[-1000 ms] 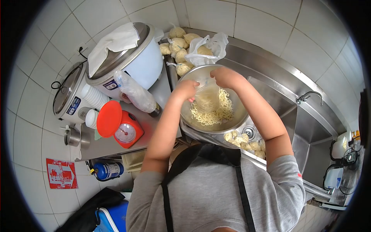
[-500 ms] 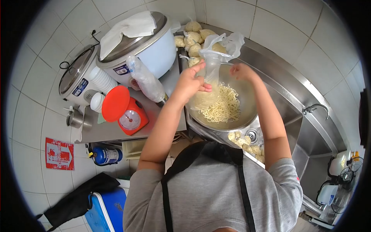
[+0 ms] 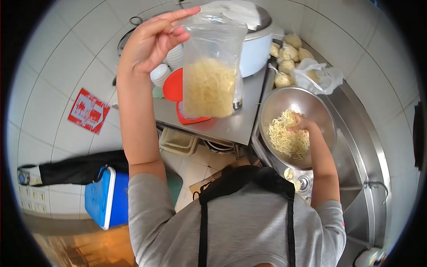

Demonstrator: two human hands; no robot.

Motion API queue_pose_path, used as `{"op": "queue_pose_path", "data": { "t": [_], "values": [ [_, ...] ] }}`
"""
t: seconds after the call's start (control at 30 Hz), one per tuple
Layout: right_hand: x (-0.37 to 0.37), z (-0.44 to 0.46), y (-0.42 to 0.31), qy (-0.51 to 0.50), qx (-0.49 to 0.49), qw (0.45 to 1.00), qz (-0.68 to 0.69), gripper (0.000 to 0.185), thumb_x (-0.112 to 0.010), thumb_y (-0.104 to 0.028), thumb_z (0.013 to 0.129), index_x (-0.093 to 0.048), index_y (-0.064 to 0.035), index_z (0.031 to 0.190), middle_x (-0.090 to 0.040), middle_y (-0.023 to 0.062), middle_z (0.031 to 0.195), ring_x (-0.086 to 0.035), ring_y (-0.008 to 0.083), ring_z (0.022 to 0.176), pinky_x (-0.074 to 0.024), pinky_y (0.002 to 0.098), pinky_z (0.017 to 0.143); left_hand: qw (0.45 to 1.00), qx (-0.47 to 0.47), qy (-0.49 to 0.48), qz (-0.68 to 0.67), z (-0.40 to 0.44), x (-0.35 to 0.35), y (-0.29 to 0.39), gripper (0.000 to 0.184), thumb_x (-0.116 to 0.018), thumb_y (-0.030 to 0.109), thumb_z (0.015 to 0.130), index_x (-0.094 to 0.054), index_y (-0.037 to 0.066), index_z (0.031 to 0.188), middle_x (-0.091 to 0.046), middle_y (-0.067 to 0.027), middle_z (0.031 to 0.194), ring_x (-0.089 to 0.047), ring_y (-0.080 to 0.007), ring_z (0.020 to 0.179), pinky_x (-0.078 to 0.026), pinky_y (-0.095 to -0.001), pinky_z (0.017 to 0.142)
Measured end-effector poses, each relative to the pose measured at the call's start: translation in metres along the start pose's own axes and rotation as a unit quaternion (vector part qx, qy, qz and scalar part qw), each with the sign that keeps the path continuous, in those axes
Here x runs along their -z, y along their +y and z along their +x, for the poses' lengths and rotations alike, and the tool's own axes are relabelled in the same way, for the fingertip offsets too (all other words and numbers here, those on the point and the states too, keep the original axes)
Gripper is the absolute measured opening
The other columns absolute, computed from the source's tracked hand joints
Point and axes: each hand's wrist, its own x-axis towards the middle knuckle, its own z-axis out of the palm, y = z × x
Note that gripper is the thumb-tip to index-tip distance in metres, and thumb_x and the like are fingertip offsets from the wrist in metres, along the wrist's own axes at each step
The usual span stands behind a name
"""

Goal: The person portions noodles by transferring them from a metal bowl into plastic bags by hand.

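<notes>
Head view: left hand [image 3: 162,42] clamped on upper edge of clear bag [image 3: 209,86], held up, noodles inside, partly hiding red scale [image 3: 172,86]. Right hand [image 3: 300,122] touches loose noodles [image 3: 287,140] in metal bowl [image 3: 324,118]; finger closure cannot be told. Filled bags [image 3: 288,54] lie near bowl, beside white plastic bag [image 3: 327,80]

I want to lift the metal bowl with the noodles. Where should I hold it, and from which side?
Grip the bowl by its rim, coming from outside with one hand at the left and one at the right. It is wide, round and open at the top, so opposite edges should keep the noodles level.
</notes>
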Motion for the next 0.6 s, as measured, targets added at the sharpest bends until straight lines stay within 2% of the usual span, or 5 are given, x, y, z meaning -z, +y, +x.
{"op": "queue_pose_path", "data": {
  "t": [0.13,0.27,0.4,0.47,0.6],
  "values": [
    [0.018,-0.021,-0.02,-0.059,-0.019,0.996,0.059,0.117,-0.085,-0.043,0.043,-0.023,-0.0237,0.141,-0.007,0.0216,0.145,-0.026,0.0397,0.129,-0.0516,0.0478,0.079,0.993,-0.008,0.088,0.084,0.013,0.035,-0.001,0.041,-0.037,-0.006,0.078,-0.043,-0.019,0.116,-0.051,-0.0226,0.115,-0.063,-0.0119,0.067,-0.056,-0.0221,0.068],
    [0.011,-0.001,-0.003,-0.044,-0.006,0.998,0.049,0.114,-0.085,-0.033,0.046,-0.023,-0.0192,0.14,-0.02,0.0194,0.138,-0.035,0.0371,0.121,-0.0566,0.0405,0.063,0.963,0.038,0.148,0.221,0.026,0.076,-0.027,0.045,-0.038,-0.004,0.078,-0.044,-0.01,0.122,-0.058,-0.0149,0.101,-0.064,-0.0141,0.07,-0.056,-0.0261,0.071],
    [0.01,-0.003,0.001,-0.026,0.005,0.998,0.054,0.112,-0.085,-0.031,0.046,-0.025,-0.0184,0.14,-0.024,0.0184,0.135,-0.041,0.0348,0.116,-0.0569,0.0396,0.058,0.944,0.078,0.176,0.267,0.02,0.108,-0.055,0.049,-0.038,-0.003,0.077,-0.043,-0.004,0.126,-0.061,-0.0096,0.083,-0.063,-0.0156,0.068,-0.054,-0.0242,0.073],
    [0.012,-0.009,-0.001,-0.025,0.002,0.997,0.073,0.11,-0.085,-0.029,0.046,-0.027,-0.0174,0.139,-0.025,0.0176,0.133,-0.042,0.0341,0.114,-0.0568,0.0388,0.056,0.945,0.085,0.182,0.258,0.015,0.118,-0.064,0.05,-0.038,-0.003,0.077,-0.043,-0.003,0.127,-0.061,-0.01,0.082,-0.064,-0.016,0.07,-0.054,-0.0241,0.071],
    [0.008,-0.011,-0.002,0.01,-0.003,0.995,0.094,0.104,-0.086,-0.029,0.043,-0.037,-0.0196,0.134,-0.026,0.0192,0.137,-0.035,0.0392,0.122,-0.0475,0.0462,0.085,0.95,0.096,0.179,0.239,-0.001,0.129,-0.065,0.053,-0.036,-0.004,0.075,-0.041,-0.003,0.129,-0.06,-0.017,0.091,-0.066,-0.0219,0.075,-0.054,-0.0261,0.07]
  ]
}}
